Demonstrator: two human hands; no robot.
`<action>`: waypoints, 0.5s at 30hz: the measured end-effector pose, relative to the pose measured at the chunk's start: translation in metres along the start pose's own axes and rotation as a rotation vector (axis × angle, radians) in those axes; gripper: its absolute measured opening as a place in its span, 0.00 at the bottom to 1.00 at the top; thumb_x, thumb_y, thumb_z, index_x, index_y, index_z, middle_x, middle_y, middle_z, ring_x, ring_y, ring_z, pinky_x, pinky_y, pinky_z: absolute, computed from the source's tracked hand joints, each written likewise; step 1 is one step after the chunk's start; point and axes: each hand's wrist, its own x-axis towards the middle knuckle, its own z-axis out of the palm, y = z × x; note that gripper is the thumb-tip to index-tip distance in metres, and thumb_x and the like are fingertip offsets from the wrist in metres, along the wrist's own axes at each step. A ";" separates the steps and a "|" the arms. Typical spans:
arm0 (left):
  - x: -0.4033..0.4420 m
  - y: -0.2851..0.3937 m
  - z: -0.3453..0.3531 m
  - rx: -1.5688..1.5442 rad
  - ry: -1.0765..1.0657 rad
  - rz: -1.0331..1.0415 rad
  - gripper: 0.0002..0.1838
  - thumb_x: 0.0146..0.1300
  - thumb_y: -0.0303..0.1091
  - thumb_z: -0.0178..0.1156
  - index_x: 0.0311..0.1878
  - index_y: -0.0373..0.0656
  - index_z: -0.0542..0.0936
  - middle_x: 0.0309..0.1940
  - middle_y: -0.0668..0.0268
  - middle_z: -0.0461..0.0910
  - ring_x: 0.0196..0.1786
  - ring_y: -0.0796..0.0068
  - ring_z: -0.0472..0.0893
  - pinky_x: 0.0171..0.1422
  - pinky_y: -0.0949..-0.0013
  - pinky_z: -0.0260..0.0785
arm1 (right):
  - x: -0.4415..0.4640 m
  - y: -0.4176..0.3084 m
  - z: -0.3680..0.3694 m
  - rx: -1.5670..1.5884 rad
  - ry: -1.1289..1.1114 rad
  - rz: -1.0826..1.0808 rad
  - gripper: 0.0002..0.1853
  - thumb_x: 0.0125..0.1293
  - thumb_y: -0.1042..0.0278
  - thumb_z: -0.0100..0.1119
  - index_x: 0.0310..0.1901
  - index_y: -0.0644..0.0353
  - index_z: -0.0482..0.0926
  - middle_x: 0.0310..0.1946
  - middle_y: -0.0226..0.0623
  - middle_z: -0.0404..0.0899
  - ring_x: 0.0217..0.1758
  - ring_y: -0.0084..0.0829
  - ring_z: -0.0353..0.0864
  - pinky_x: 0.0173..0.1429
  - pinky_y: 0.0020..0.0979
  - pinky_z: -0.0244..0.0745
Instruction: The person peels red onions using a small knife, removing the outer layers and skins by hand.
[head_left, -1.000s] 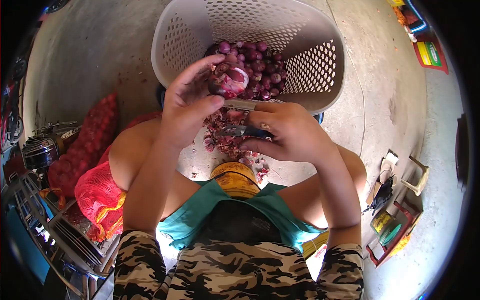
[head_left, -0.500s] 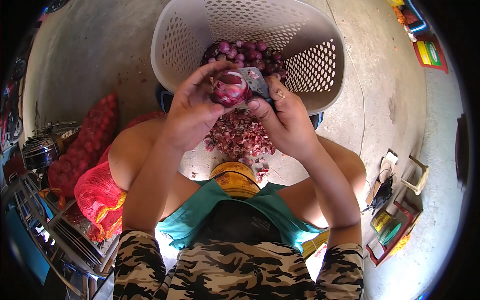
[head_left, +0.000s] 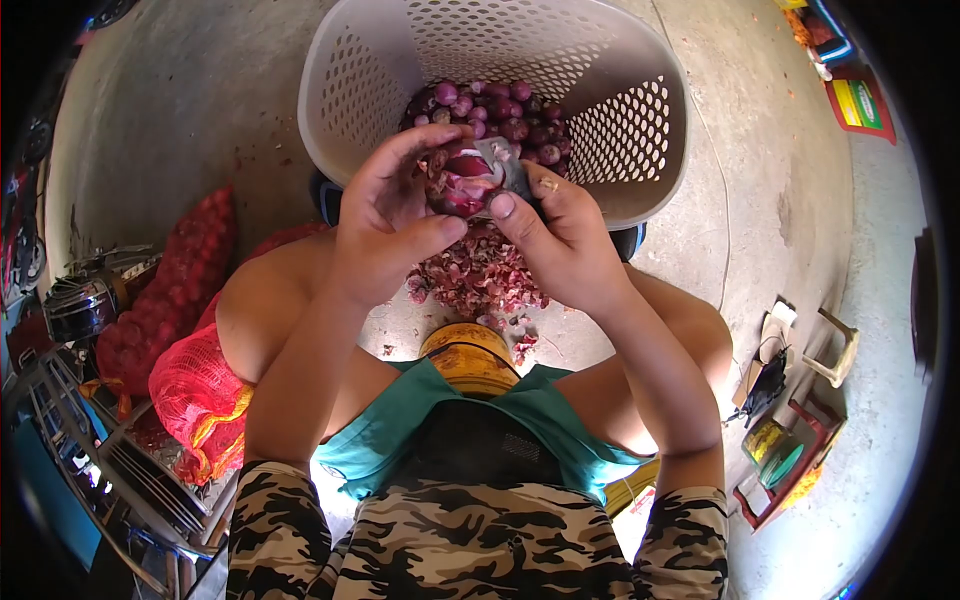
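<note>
My left hand [head_left: 385, 215] is wrapped round a red onion [head_left: 460, 188] whose skin is partly peeled, showing pale and purple layers. In my right hand [head_left: 565, 235] is a knife with a short, broad grey blade [head_left: 503, 160]. Its blade lies against the onion's right side, and bits of peel cling to it. My right thumb presses close to the onion, while the handle is mostly hidden by my fingers. Beneath my hands, a heap of loose onion skins [head_left: 480, 270] covers the floor.
A perforated grey basket [head_left: 655, 190] stands ahead, with many red onions [head_left: 515, 130] inside. Red mesh sacks [head_left: 200, 375] lie at my left beside metal racks [head_left: 150, 470]. Between my legs is a worn yellow container [head_left: 467, 358]. A small stool [head_left: 833, 350] is at right.
The knife blade has swung in closer over the onion, and my right hand has shifted slightly left. My left thumb has moved a little right and down along the onion.
</note>
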 end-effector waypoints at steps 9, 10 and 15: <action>0.002 0.000 0.001 0.091 -0.031 0.031 0.35 0.52 0.25 0.66 0.64 0.34 0.63 0.61 0.54 0.69 0.64 0.55 0.71 0.69 0.55 0.62 | 0.001 -0.001 0.002 -0.219 0.050 -0.090 0.16 0.65 0.59 0.57 0.25 0.61 0.73 0.15 0.42 0.70 0.17 0.40 0.71 0.24 0.36 0.66; 0.001 0.002 0.002 0.100 -0.033 0.030 0.35 0.52 0.25 0.66 0.64 0.34 0.63 0.61 0.54 0.69 0.64 0.55 0.71 0.68 0.56 0.63 | 0.001 -0.001 0.000 -0.277 0.050 -0.124 0.16 0.64 0.59 0.58 0.24 0.61 0.72 0.15 0.42 0.70 0.17 0.41 0.71 0.23 0.36 0.65; 0.001 0.005 -0.001 0.081 -0.057 0.015 0.34 0.51 0.13 0.62 0.63 0.33 0.64 0.61 0.54 0.68 0.60 0.66 0.73 0.62 0.66 0.70 | 0.004 -0.003 -0.009 -0.496 0.080 -0.272 0.17 0.59 0.58 0.63 0.21 0.58 0.70 0.14 0.39 0.69 0.16 0.40 0.71 0.21 0.36 0.65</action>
